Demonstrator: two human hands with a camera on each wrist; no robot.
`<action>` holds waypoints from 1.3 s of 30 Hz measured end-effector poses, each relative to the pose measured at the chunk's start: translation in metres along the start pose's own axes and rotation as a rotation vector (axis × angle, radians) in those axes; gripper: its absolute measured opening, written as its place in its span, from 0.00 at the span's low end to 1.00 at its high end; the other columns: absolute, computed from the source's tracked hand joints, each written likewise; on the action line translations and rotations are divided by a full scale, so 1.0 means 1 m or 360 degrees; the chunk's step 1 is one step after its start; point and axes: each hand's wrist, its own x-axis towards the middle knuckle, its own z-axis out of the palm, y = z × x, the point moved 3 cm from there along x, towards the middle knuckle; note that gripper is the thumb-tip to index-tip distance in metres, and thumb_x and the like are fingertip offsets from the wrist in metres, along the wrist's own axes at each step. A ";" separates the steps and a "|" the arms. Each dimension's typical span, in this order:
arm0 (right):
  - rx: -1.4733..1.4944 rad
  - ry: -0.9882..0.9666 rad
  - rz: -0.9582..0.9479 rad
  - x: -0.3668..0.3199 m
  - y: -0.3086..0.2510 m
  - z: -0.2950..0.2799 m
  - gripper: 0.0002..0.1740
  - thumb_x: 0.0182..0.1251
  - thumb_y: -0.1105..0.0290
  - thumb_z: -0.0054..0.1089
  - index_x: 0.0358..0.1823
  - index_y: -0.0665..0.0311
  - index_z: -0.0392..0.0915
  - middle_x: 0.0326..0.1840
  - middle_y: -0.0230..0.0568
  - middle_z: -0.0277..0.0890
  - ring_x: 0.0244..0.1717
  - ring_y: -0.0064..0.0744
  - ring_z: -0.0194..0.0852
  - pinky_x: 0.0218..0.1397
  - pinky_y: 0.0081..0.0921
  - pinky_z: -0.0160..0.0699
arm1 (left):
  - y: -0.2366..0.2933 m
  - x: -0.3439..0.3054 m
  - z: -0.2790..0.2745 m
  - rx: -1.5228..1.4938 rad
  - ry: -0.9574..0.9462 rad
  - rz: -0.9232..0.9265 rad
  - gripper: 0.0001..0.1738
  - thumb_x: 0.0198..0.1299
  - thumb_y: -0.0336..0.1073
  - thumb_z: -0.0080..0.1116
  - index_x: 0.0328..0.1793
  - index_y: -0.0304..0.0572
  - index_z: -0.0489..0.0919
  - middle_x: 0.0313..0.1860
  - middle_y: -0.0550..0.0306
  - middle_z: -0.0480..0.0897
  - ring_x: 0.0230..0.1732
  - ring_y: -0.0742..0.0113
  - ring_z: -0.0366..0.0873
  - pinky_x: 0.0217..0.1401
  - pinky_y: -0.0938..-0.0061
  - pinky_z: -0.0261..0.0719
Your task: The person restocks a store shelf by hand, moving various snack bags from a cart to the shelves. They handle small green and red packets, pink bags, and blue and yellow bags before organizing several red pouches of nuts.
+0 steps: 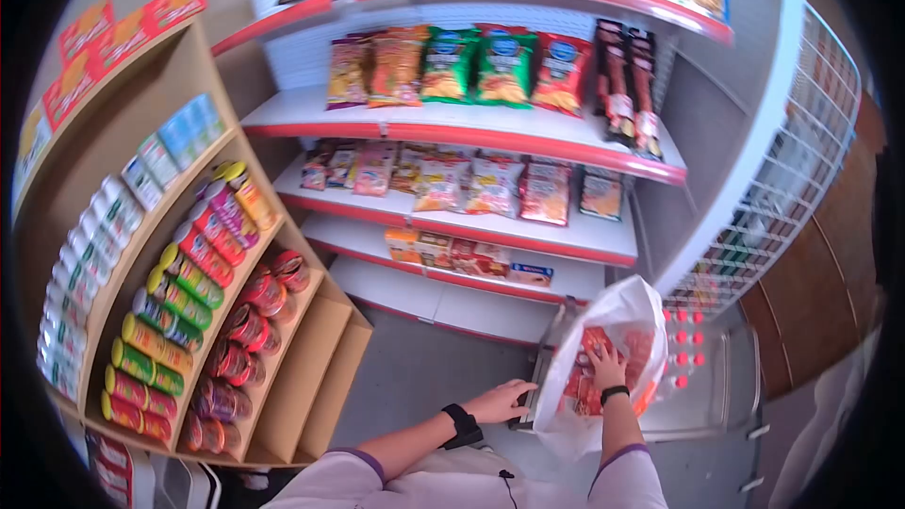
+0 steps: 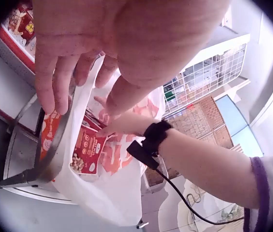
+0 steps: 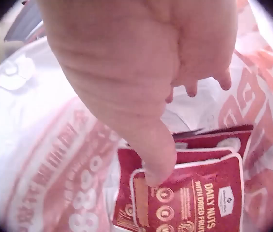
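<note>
A white plastic bag with red print [image 1: 644, 306] stands open in a metal cart, with red snack packs [image 3: 209, 193] inside, one reading "Daily Nuts". My right hand [image 1: 606, 372] reaches into the bag, fingers spread over the packs; in the right wrist view the thumb rests on the front packs, and the other fingertips hang above them. My left hand [image 1: 500, 402] is at the bag's left side, by the cart's metal edge [image 2: 49, 164]. Its fingers [image 2: 61, 82] extend down near that bar and the bag's rim; whether they touch it is unclear.
Bottles with red caps [image 1: 682, 358] stand in the cart right of the bag. Ahead is a white shelf unit [image 1: 452, 132] with red edges and bagged snacks. A wooden rack [image 1: 311, 368] of cans and jars stands left, and a white wire grid [image 1: 801, 132] at the right.
</note>
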 end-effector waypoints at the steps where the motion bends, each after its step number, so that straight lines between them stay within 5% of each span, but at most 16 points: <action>1: 0.0036 -0.0091 -0.0010 0.000 0.000 -0.003 0.37 0.53 0.57 0.60 0.67 0.36 0.57 0.74 0.35 0.43 0.72 0.51 0.42 0.63 0.68 0.49 | -0.003 -0.009 -0.008 -0.0023 0.0008 -0.0062 0.30 0.58 0.37 0.55 0.66 0.44 0.61 0.58 0.47 0.66 0.43 0.60 0.78 0.49 0.70 0.76; 5: 0.0116 -0.0262 0.0035 0.003 0.002 -0.004 0.41 0.52 0.55 0.62 0.68 0.35 0.53 0.75 0.33 0.42 0.73 0.49 0.42 0.65 0.66 0.49 | -0.029 -0.049 -0.035 -0.0098 0.0160 -0.0266 0.30 0.60 0.40 0.55 0.67 0.46 0.61 0.55 0.50 0.71 0.44 0.62 0.77 0.50 0.70 0.75; 9: -0.0077 -0.0260 0.0063 0.019 0.011 0.017 0.42 0.50 0.56 0.64 0.68 0.41 0.55 0.71 0.32 0.53 0.68 0.43 0.55 0.60 0.57 0.63 | -0.089 -0.097 -0.047 -0.0236 0.0271 -0.0501 0.30 0.58 0.42 0.56 0.66 0.47 0.62 0.52 0.50 0.73 0.44 0.60 0.78 0.48 0.70 0.76; 10: -0.0079 -0.0239 0.0066 0.018 0.010 0.011 0.35 0.53 0.61 0.61 0.65 0.45 0.61 0.67 0.32 0.60 0.63 0.40 0.62 0.56 0.46 0.71 | -0.106 -0.109 -0.051 -0.0671 0.0430 -0.0643 0.28 0.58 0.41 0.57 0.64 0.46 0.64 0.51 0.50 0.75 0.44 0.60 0.78 0.48 0.70 0.76; 11: -0.0075 -0.0240 0.0064 0.020 0.009 0.012 0.35 0.53 0.61 0.61 0.65 0.45 0.61 0.67 0.32 0.60 0.63 0.40 0.62 0.56 0.46 0.71 | -0.118 -0.120 -0.055 -0.1108 0.0584 -0.0776 0.27 0.57 0.41 0.57 0.62 0.46 0.67 0.49 0.51 0.77 0.45 0.61 0.78 0.48 0.70 0.76; 13: -0.0198 -0.0209 0.0009 0.021 0.011 0.016 0.25 0.58 0.65 0.52 0.60 0.47 0.67 0.63 0.32 0.66 0.59 0.39 0.68 0.51 0.37 0.76 | -0.123 -0.141 -0.070 -0.0740 0.0731 -0.0817 0.24 0.57 0.41 0.58 0.59 0.45 0.69 0.48 0.51 0.78 0.45 0.61 0.79 0.48 0.70 0.76; 17: -0.0079 -0.0001 0.0012 0.016 0.013 0.023 0.19 0.62 0.66 0.41 0.53 0.48 0.73 0.52 0.31 0.74 0.52 0.40 0.73 0.45 0.41 0.77 | -0.132 -0.173 -0.081 -0.0200 0.0921 -0.0943 0.19 0.56 0.40 0.59 0.53 0.45 0.75 0.42 0.53 0.82 0.46 0.62 0.79 0.49 0.69 0.76; 23: -0.0298 0.0028 -0.0068 0.006 0.002 0.014 0.19 0.62 0.68 0.40 0.52 0.48 0.74 0.53 0.33 0.74 0.45 0.37 0.77 0.40 0.34 0.78 | -0.145 -0.183 -0.060 -0.0238 0.0763 -0.1026 0.21 0.56 0.42 0.59 0.55 0.46 0.74 0.44 0.53 0.81 0.47 0.61 0.79 0.51 0.68 0.75; 32: -0.0298 0.0120 -0.0111 0.008 0.008 0.012 0.13 0.61 0.66 0.43 0.36 0.48 0.80 0.27 0.35 0.80 0.30 0.34 0.81 0.28 0.34 0.76 | -0.159 -0.176 -0.041 -0.0212 0.0425 -0.0829 0.24 0.56 0.43 0.59 0.58 0.44 0.71 0.45 0.51 0.80 0.46 0.61 0.78 0.49 0.68 0.75; 36: -0.0116 0.0192 -0.0076 0.003 0.018 -0.016 0.14 0.62 0.66 0.43 0.37 0.48 0.81 0.28 0.39 0.80 0.31 0.37 0.81 0.31 0.36 0.77 | -0.152 -0.174 -0.048 -0.0271 0.0427 -0.0912 0.24 0.57 0.43 0.58 0.58 0.43 0.71 0.46 0.51 0.79 0.45 0.60 0.78 0.48 0.68 0.76; 39: 0.0096 0.0243 0.0135 -0.002 0.031 -0.034 0.14 0.63 0.63 0.44 0.29 0.55 0.81 0.26 0.43 0.79 0.30 0.42 0.80 0.30 0.39 0.78 | -0.138 -0.169 -0.055 -0.0160 0.0373 -0.0946 0.25 0.57 0.43 0.58 0.59 0.43 0.71 0.46 0.52 0.79 0.45 0.59 0.78 0.48 0.68 0.76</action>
